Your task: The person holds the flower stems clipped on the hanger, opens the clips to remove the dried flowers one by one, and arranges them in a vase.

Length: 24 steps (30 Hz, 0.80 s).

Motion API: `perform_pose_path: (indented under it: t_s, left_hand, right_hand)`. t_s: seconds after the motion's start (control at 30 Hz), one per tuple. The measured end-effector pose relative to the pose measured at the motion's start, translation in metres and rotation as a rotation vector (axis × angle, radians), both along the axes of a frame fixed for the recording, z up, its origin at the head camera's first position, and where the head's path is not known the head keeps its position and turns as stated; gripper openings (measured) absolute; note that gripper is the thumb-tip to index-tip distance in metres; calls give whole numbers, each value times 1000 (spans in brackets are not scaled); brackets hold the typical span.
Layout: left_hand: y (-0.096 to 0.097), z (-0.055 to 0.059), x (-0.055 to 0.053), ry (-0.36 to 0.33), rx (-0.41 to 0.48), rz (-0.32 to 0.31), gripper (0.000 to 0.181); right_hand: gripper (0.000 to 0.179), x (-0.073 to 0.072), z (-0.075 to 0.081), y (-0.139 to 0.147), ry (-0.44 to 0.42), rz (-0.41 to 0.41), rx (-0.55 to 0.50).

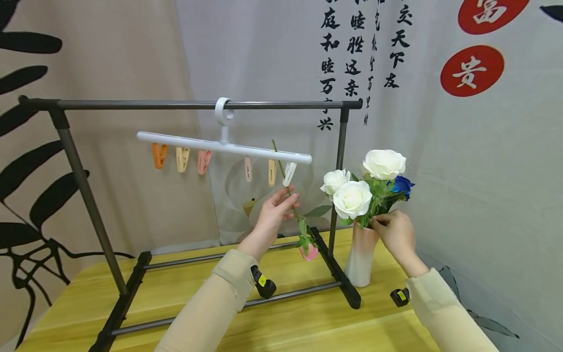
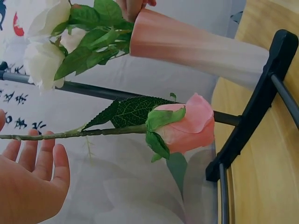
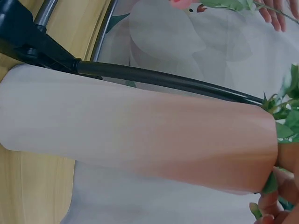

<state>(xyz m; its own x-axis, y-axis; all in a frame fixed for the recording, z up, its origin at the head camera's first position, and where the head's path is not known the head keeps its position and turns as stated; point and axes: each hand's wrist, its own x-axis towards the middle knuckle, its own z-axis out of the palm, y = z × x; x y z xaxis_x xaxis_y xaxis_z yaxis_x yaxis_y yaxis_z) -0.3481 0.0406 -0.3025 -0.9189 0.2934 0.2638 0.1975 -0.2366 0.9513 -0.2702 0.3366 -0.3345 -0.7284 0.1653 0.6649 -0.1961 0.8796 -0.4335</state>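
Note:
A pink rose (image 2: 189, 126) hangs head down, its stem crossing the lower end of a white clothespin (image 1: 289, 174); whether the pin grips it I cannot tell. My left hand (image 1: 275, 210) is at the stem with fingers loosely extended, thumb mostly out of the left wrist view. At the mouth of a pink-and-white vase (image 1: 362, 254), my right hand (image 1: 397, 234) has its fingers curled and seems to pinch a flower stem among green leaves (image 3: 289, 126). White roses (image 1: 352, 199) and a blue rose (image 1: 401, 186) stand in the vase.
A white hanger (image 1: 189, 142) hangs tilted from the dark rack's top bar (image 1: 145, 104). Several clothespins, including an orange one (image 1: 159, 156), hang under it. The rack stands on a yellow wooden table (image 1: 281, 327); its right foot (image 1: 336, 271) is beside the vase.

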Motion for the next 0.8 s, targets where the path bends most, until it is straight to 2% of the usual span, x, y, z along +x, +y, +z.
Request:
perform_pose_path:
  t_s: [0.17, 0.43, 0.7, 0.8]
  left_hand:
    - [0, -2, 0, -5, -12, -3, 42]
    - [-3, 0, -1, 1, -12, -10, 41]
    - [-5, -3, -1, 2, -8, 8, 44]
    - [-6, -6, -2, -7, -5, 18, 47]
  right_hand:
    - [26, 6, 1, 1, -22, -52, -58]
    - [29, 16, -4, 4, 14, -22, -106]
    - [17, 29, -13, -2, 165, -27, -183]
    - [10, 42, -8, -14, 271, 28, -208]
